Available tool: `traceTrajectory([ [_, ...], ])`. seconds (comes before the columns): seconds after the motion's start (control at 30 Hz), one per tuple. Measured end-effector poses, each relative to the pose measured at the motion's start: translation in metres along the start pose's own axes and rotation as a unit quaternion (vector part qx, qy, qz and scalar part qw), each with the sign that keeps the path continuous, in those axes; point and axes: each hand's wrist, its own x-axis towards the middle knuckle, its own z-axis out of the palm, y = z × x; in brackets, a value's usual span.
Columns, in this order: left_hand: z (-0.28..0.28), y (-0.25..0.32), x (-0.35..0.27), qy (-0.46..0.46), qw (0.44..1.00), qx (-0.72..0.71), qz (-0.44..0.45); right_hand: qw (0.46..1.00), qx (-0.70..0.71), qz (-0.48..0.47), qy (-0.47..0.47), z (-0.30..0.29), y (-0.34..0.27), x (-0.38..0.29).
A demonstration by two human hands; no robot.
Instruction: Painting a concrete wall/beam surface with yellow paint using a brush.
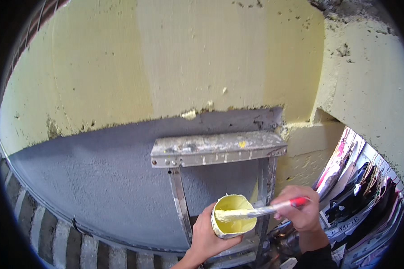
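Observation:
My left hand (205,235) grips a paint-smeared cup (241,203) from its left side and below. Pale yellow paint coats the inside of the cup, and some lies at the bottom. A flat paintbrush (264,210) with a red handle end is held in my right hand (299,210), which looks slightly blurred. The brush lies nearly level across the cup's mouth, its yellow-coated bristles over the opening near the left rim. Behind both hands stands a metal stepladder (219,148), its top step spattered with paint.
A yellow-painted concrete wall face (202,67) with patches of differing shade overhangs a grey wall (97,181). Its lower edge is rough. Clothes on hangers (367,198) fill the lower right. Light and dark bands (60,238) run along the lower left, beside a thin cable or pipe.

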Motion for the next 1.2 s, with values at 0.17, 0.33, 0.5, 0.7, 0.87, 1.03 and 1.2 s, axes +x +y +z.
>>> traceTrajectory([
  [0.17,-0.011,0.017,0.008,-0.001,0.996,-0.09,-0.008,0.974,-0.14,-0.127,-0.128,-0.008,-0.022,0.002],
  [0.33,-0.021,0.015,0.015,0.008,0.986,-0.167,-0.028,0.96,-0.12,-0.25,0.028,-0.018,-0.029,0.024],
  [0.5,-0.03,0.001,0.012,0.04,0.974,-0.215,-0.065,0.886,-0.177,-0.401,0.153,-0.042,-0.057,0.083],
  [0.7,-0.04,-0.002,0.01,0.076,0.965,-0.247,-0.041,0.696,-0.398,-0.555,0.221,-0.063,-0.113,0.192],
  [0.87,-0.043,-0.011,0.005,0.079,0.969,-0.229,-0.041,0.6,-0.469,-0.608,0.225,-0.069,-0.132,0.24],
  [1.03,-0.053,-0.02,0.002,0.078,0.973,-0.211,-0.05,0.642,-0.493,-0.562,0.168,-0.061,-0.111,0.235],
  [1.2,-0.059,-0.016,0.0,0.1,0.944,-0.303,-0.079,0.663,-0.494,-0.55,0.122,-0.066,-0.122,0.213],
])
